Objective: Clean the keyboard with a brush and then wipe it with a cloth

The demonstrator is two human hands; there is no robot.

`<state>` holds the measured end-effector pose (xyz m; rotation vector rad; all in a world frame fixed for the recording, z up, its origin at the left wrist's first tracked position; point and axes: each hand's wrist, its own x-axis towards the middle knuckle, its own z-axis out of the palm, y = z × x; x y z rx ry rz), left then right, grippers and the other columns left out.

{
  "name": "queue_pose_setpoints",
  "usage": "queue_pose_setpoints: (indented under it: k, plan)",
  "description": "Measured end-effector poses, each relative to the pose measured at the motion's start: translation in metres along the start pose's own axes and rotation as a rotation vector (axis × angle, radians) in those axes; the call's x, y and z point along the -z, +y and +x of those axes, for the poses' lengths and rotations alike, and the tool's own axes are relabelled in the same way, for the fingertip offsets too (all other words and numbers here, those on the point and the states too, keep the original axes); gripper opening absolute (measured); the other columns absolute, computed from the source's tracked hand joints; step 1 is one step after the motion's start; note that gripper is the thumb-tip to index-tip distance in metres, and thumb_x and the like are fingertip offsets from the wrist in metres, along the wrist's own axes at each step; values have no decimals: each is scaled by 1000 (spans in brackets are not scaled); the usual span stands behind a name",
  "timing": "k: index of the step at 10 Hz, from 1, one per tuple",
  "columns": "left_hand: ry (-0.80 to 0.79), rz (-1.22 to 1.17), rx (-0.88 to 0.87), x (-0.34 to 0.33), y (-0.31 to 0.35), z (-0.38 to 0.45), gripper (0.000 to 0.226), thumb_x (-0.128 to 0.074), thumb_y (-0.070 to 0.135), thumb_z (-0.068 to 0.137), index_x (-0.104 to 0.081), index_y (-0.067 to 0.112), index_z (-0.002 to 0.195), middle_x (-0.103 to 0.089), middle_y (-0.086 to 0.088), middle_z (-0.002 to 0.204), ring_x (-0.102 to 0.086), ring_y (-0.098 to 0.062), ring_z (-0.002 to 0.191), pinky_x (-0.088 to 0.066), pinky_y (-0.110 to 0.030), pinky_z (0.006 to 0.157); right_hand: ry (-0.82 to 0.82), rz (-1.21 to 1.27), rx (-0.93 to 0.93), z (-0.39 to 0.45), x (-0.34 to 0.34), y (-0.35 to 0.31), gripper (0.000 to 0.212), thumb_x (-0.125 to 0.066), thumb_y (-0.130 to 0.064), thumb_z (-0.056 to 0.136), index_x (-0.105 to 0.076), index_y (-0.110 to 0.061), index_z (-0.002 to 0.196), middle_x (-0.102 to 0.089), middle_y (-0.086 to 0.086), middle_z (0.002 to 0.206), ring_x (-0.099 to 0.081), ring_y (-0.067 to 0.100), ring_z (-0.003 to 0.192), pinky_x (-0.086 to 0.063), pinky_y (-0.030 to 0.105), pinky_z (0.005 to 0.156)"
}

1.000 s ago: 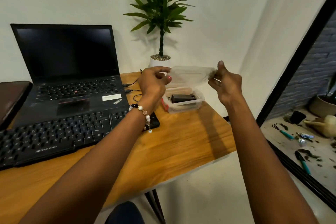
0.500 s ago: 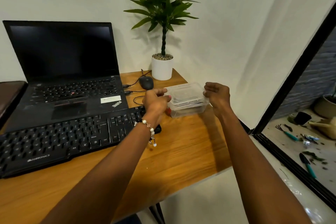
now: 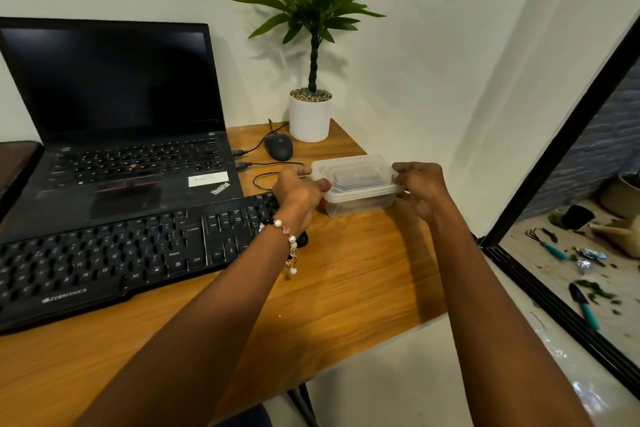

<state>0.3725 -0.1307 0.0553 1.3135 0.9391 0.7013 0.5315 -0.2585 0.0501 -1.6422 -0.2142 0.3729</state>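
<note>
Keyboard (image 3: 114, 260) lies on wooden desk (image 3: 346, 288) beside white corner walls (image 3: 433, 45).

both arms outstretched, left hand (image 3: 298, 189) and right hand (image 3: 420, 187) curled, apparently in pinching grip

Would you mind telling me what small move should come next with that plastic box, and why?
Probably press the lid down until it seats, then let go. Both the left hand and the right hand grip the clear plastic box at its rim, with the lid already lying on top.
</note>
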Motion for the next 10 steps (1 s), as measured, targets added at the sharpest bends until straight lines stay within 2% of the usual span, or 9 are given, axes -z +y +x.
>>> queue_pose_setpoints:
  k: [1, 2, 3, 4, 5, 6, 7, 8, 10]
  plan:
    - [-29, 19, 38, -1, 1, -1, 32, -77, 6, 77, -65, 11, 107, -66, -8, 110, -65, -22, 90, -52, -22, 53, -33, 51, -75, -1, 2, -1, 29, -60, 6, 87, -67, -5, 112, -62, 14, 116, -61, 33, 102, -58, 42, 80]
    - [-73, 63, 126, -1, 3, 0, 20, -73, 11, 83, -54, 16, 82, -63, -7, 96, -59, -17, 73, -54, -29, 59, -73, 119, -195, -3, 4, -4, 30, -60, 4, 87, -60, -1, 116, -59, 15, 115, -60, 30, 97, -56, 37, 73]
    - [-78, 88, 153, -1, 8, 1, 24, -72, 9, 84, -48, 10, 85, -56, -7, 93, -55, -16, 69, -54, -31, 61, -97, 147, -291, -4, 6, -8, 24, -62, 4, 85, -58, 1, 109, -59, 18, 110, -61, 31, 93, -56, 38, 69]
    - [-50, 169, 97, -2, 13, -1, 29, -78, 11, 79, -52, 7, 93, -60, -12, 107, -65, -26, 86, -51, -29, 48, -60, 178, -286, -2, 8, -10, 19, -68, 7, 79, -59, 2, 95, -61, 20, 109, -62, 32, 95, -57, 39, 75]
    - [11, 344, -8, -5, 15, -3, 31, -79, 15, 78, -54, 7, 95, -56, -10, 113, -59, -30, 107, -55, -35, 77, 2, 82, -218, -1, 6, -9, 23, -73, 2, 78, -63, 1, 99, -64, 15, 104, -65, 30, 91, -59, 39, 77]
    - [59, 497, -81, -10, 18, -6, 33, -76, 17, 81, -59, 3, 106, -60, -11, 115, -58, -28, 107, -51, -32, 73, 89, -112, -91, 3, 0, -7, 28, -76, -3, 77, -66, 2, 103, -66, 12, 104, -66, 28, 87, -59, 39, 79]
    - [102, 594, -116, -13, 19, -11, 21, -73, 17, 85, -60, 7, 98, -60, -10, 108, -58, -25, 95, -39, -27, 56, 163, -271, 2, 3, -5, -6, 29, -77, -10, 78, -69, -1, 104, -68, 11, 109, -65, 27, 91, -56, 37, 86]
    - [149, 780, -267, -16, 15, -14, 10, -65, 14, 91, -63, 7, 96, -63, -13, 107, -60, -26, 92, -41, -28, 55, 181, -317, 78, -1, -6, -6, 28, -74, -10, 82, -70, -2, 109, -68, 11, 113, -65, 27, 95, -53, 34, 84]
    - [65, 888, -340, -10, 15, -18, 24, -68, 26, 89, -65, 6, 103, -64, -12, 105, -63, -29, 97, -46, -32, 62, 190, -379, 108, -19, -11, -8, 32, -69, -6, 86, -66, 0, 117, -64, 15, 122, -62, 31, 108, -50, 37, 93]
